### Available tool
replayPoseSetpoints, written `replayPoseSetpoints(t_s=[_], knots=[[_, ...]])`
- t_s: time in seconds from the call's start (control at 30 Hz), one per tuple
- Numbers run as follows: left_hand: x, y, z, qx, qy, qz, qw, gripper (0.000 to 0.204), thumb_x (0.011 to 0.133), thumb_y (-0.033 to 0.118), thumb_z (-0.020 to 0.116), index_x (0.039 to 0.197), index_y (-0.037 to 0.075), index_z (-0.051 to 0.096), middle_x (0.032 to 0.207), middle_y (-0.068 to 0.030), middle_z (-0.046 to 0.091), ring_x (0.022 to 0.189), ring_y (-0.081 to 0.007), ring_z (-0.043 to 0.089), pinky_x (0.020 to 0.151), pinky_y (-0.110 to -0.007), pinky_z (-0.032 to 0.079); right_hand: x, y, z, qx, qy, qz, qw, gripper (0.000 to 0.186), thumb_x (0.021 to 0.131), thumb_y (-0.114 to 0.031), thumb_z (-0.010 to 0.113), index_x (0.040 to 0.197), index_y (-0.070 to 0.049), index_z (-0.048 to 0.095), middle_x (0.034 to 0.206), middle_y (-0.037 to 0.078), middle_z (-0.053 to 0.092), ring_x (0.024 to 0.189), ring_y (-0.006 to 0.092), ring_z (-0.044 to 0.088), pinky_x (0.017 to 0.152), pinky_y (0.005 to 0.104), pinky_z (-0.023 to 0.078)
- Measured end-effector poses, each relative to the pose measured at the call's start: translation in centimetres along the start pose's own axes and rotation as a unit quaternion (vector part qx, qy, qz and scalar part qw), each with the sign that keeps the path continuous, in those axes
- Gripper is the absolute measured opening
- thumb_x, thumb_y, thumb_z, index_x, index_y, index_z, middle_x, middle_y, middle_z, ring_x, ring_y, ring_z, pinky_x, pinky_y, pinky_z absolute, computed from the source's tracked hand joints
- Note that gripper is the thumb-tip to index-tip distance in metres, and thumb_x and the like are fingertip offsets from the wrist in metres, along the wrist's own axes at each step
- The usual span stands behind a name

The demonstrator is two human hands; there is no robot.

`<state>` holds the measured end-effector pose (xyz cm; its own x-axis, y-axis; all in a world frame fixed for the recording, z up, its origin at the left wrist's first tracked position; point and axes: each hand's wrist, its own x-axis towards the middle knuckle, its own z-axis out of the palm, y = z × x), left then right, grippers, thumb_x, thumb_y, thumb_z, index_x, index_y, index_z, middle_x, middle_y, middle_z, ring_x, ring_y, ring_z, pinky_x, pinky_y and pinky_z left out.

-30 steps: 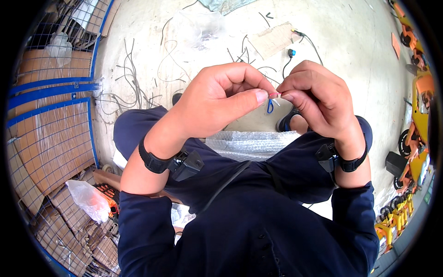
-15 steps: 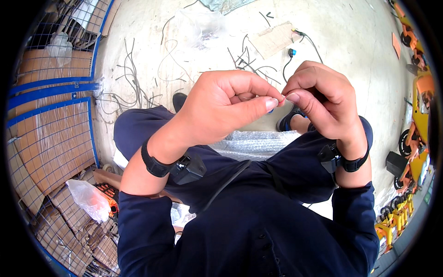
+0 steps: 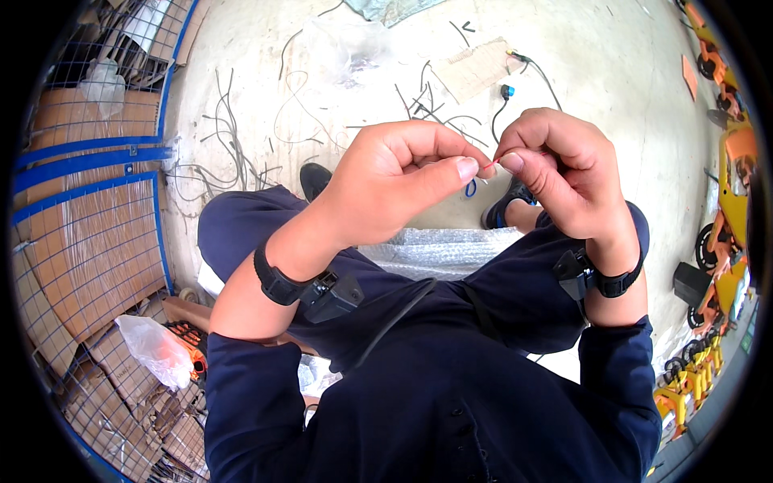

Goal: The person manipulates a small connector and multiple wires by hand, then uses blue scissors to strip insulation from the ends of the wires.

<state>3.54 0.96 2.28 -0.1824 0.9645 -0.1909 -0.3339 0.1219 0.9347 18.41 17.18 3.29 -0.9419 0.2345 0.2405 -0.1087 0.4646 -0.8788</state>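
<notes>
My left hand (image 3: 394,189) and my right hand (image 3: 555,173) meet in front of my chest, fingertips almost touching. Between the two thumbs and forefingers I pinch a thin wire (image 3: 485,167) with a reddish end; a small blue loop of wire (image 3: 470,190) hangs just below the pinch. Both wrists carry black straps with small black devices. A sheet of bubble wrap (image 3: 451,251) lies across my lap, between my dark blue trouser legs.
Loose wire offcuts (image 3: 233,153) litter the concrete floor ahead, with a piece of cardboard (image 3: 475,71) and a blue-capped cable (image 3: 506,92). Blue wire cages of cardboard (image 3: 88,233) stand on the left. Orange machines (image 3: 721,233) line the right. A plastic bag (image 3: 157,350) lies lower left.
Both hands have stayed together at the same spot; the fingers have shifted slightly on the wire, and the blue loop now hangs lower below the pinch.
</notes>
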Motion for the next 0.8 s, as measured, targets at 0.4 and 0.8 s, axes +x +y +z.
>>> replayPoseSetpoints(t_s=[0.4,0.8], knots=[[0.3,-1.6,-0.6,0.118,-0.009,0.128,0.985,0.009,0.092,0.007,0.057,0.095,0.000,0.063,0.081,0.0027,0.058,0.065,-0.0006,0.046,0.057,-0.017,0.037,0.4,0.2,0.2,0.000,-0.017,0.009,1.000,0.005,0.085,-0.005,0.064,0.089,-0.002,0.065,0.070,0.002,0.059,0.056,0.0089,0.048,0.052,0.0226,0.039],[-0.8,-0.1,0.7,0.033,0.034,0.052,0.998,0.013,0.087,0.004,0.063,0.097,-0.003,0.068,0.085,-0.0024,0.067,0.068,-0.0003,0.052,0.057,-0.015,0.039,0.1,-0.9,0.1,0.060,-0.012,0.098,0.993,0.005,0.086,-0.004,0.064,0.090,-0.002,0.065,0.067,-0.002,0.057,0.057,0.0039,0.045,0.052,0.0196,0.037]])
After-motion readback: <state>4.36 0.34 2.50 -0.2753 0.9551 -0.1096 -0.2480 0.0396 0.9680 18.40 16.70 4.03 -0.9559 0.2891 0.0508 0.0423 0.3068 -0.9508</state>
